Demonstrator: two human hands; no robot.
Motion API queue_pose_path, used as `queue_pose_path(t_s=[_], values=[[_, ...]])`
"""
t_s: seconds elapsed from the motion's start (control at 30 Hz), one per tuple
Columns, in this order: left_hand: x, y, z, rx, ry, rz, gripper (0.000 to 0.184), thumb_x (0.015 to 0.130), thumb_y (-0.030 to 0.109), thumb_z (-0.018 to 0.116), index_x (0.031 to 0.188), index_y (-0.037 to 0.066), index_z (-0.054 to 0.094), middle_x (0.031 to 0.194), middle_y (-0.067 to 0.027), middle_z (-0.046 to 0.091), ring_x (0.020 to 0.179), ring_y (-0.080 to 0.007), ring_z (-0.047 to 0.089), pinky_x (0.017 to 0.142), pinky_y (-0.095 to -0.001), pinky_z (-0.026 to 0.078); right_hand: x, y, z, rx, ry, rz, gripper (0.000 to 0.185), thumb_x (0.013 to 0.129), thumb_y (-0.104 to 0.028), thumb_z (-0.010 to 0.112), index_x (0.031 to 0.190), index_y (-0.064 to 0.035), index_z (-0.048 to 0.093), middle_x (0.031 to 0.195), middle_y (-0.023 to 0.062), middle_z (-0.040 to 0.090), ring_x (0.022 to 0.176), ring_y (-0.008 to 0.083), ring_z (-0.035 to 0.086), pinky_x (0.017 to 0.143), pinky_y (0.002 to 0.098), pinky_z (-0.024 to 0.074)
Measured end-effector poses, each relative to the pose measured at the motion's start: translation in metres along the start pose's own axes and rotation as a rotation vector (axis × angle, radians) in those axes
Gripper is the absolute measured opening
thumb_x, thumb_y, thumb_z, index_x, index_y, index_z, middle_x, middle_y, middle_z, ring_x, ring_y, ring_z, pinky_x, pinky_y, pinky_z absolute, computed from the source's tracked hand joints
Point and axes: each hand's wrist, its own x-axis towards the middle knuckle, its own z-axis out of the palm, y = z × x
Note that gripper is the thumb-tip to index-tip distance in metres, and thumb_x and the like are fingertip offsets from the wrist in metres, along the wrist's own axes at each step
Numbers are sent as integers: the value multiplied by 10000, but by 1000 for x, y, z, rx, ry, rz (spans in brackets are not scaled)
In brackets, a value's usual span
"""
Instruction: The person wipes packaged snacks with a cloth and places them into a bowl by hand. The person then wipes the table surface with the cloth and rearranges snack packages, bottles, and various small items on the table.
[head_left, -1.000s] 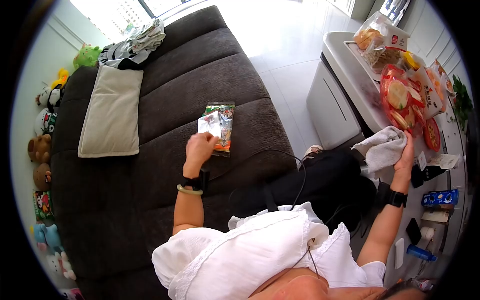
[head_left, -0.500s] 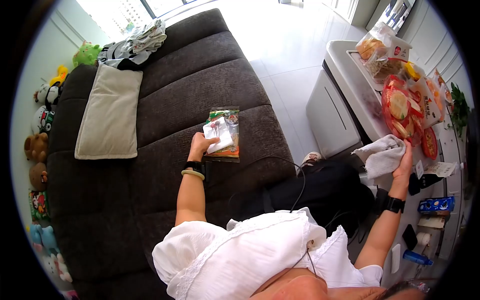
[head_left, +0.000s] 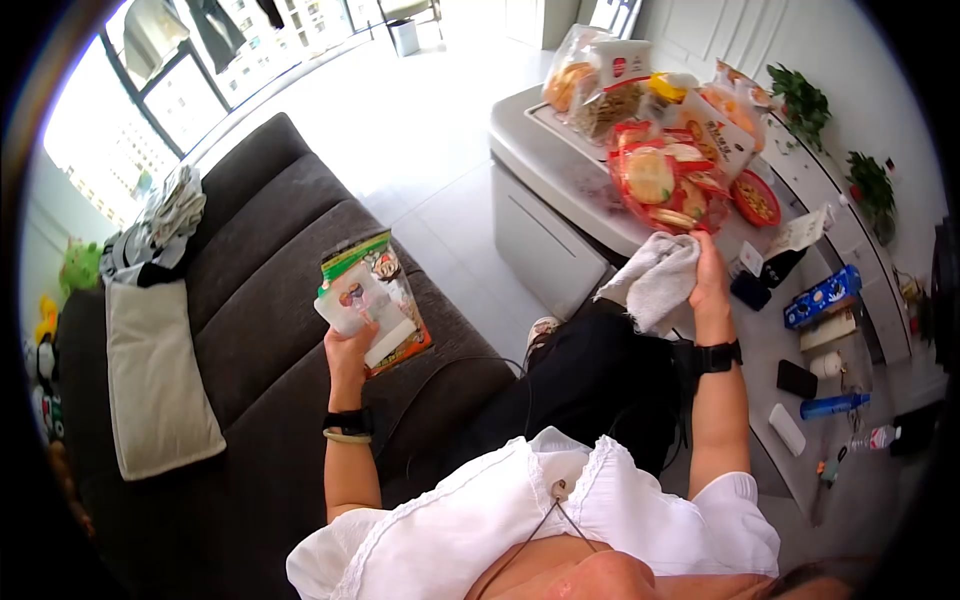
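My left hand (head_left: 350,350) grips the lower left edge of a green and orange packet (head_left: 405,300) and a white-backed clear packet (head_left: 352,298) lying over it, above the dark sofa (head_left: 270,330). On the right, my right hand (head_left: 708,275) has its fingers closed round a crumpled grey-white cloth (head_left: 655,280). The cloth hangs beside the table's edge, just below a red bag of round flat snacks (head_left: 665,180).
A beige cushion (head_left: 155,375) and folded clothes (head_left: 160,230) are on the sofa. Bagged bread (head_left: 575,85), a red bowl (head_left: 755,198), a blue box (head_left: 822,297) and a blue bottle (head_left: 835,405) stand to the right. A cable crosses my lap.
My left hand has lifted both packets off the sofa. The view has turned to the right, towards the table. My right hand still holds the cloth.
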Motion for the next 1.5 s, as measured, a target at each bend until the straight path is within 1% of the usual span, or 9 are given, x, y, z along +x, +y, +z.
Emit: queue_pose_path(t_s=[0.13,0.3,0.37,0.57,0.93,1.03,1.33,1.43,1.5], values=[[30,48,117,24,-87,304,176,810,24,738,973,1,679,880,-17,679,760,-107,632,691,-268,525,-5,2,4,46,-43,-32,226,873,-233,611,897,-17,670,809,75,685,720,210,673,672,340,545],[67,85,286,79,-147,446,307,802,90,763,1078,-2,664,954,-50,694,851,-120,635,744,-287,530,-14,4,5,34,5,-70,253,903,-236,569,931,-1,658,826,96,689,746,236,682,698,364,562],[90,74,345,-55,-238,484,374,817,59,728,1170,0,620,1012,-60,685,904,-119,623,773,-286,527,-13,5,0,11,28,-77,248,898,-228,574,920,2,662,826,97,688,740,233,681,697,362,560],[148,43,452,45,-239,610,405,771,122,768,1133,2,631,998,-120,705,885,-210,676,783,-349,542,-15,4,-1,16,78,-149,225,863,-213,619,811,2,660,758,54,639,660,159,613,607,325,497],[174,1,486,225,-307,627,580,749,202,792,1244,28,544,1143,-199,646,1042,-340,635,876,-426,499,-17,8,0,59,96,-170,162,881,-164,611,831,-13,642,788,28,611,702,123,578,636,297,469],[175,-7,486,334,-331,391,539,799,300,761,1206,25,541,1187,-229,606,1091,-386,587,899,-445,471,-25,0,8,97,100,-151,162,888,-176,613,845,-22,645,796,27,614,709,125,583,643,292,473],[215,-49,488,449,-426,884,523,790,324,775,1083,-17,508,1055,-239,581,1002,-406,574,833,-452,466,-9,0,22,135,57,-119,201,914,-216,609,912,-22,664,831,24,635,730,119,596,666,287,486],[208,-48,477,477,-550,518,565,718,312,829,1045,-15,504,995,-204,582,947,-351,581,819,-413,473,-9,-5,27,123,8,-124,224,928,-242,616,936,-25,671,848,19,643,744,114,600,674,278,482],[199,-40,467,502,-589,460,607,674,316,856,1039,-15,502,976,-193,583,942,-323,582,820,-392,477,-2,-2,23,114,-36,-137,245,942,-269,619,938,-30,672,853,12,643,750,102,595,676,271,478]])
